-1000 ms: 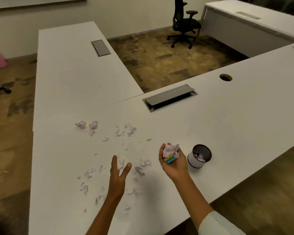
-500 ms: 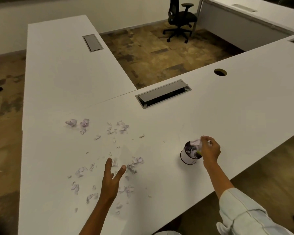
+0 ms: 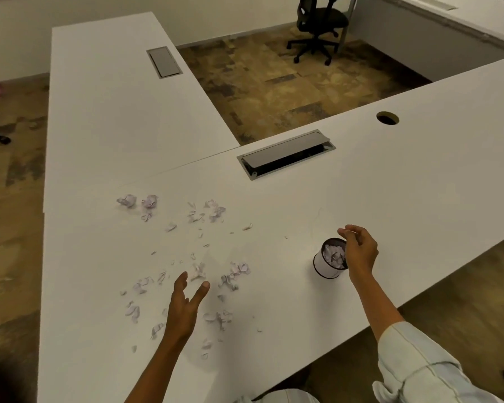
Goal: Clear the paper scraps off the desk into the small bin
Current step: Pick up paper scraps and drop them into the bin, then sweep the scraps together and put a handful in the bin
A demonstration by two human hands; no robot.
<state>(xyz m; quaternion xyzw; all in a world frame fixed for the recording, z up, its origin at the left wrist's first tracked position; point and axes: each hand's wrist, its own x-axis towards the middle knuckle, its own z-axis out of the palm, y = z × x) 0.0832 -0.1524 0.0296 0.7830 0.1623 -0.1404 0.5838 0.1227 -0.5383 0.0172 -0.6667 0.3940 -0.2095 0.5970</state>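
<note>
I see the right hand (image 3: pixel 360 251) in the lower right of the frame, poised over the far rim of the small bin (image 3: pixel 330 263), fingers curled loosely downward with nothing gripped that I can make out — the hand looks empty. The bin is a white cylinder with a dark rim, standing upright on the desk (image 3: pixel 390 184) near its near edge, and it already has pale crumpled paper inside.

The left hand (image 3: pixel 185 306) sits lower centre, palm down above the desk with thumb and fingers spread apart — open, holding nothing. Its fingertips reach in among the paper scraps (image 3: pixel 198 270), though I cannot tell whether they touch any.

The scraps are spread over the left-centre of the desk: a loose patch around and ahead of the left hand, a few beside the wrist, and further up a second group with two larger crumpled balls (image 3: pixel 138 202) toward the upper left of the scatter. A few tiny bits lie between the scatter and the bin.

Beyond, in the middle of the frame, there is a cable hatch (image 3: pixel 285 154) with its lid partly raised, and a round grommet hole (image 3: pixel 387 117) to the right. An office chair (image 3: pixel 317 24) stands at the top.
</note>
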